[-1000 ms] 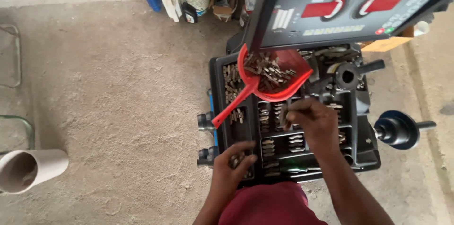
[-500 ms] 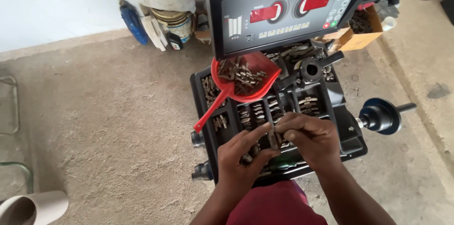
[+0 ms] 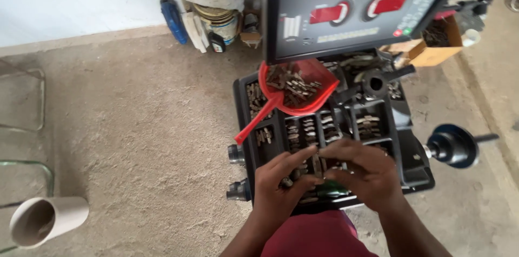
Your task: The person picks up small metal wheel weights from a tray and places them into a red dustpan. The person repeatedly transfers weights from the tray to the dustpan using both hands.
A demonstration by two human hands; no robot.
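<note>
From the head camera I see my left hand and right hand meeting over the near end of the black compartment tray. Fingertips of both pinch one small metal weight between them — its long axis runs roughly away from me, toward the red scoop heaped with more weights. The piece sits just above the near compartments, the left thumb under it, the right fingers curled over its top. Both hands are equally close; neither is spread wide. A green-handled tool lies under the hands.
</note>
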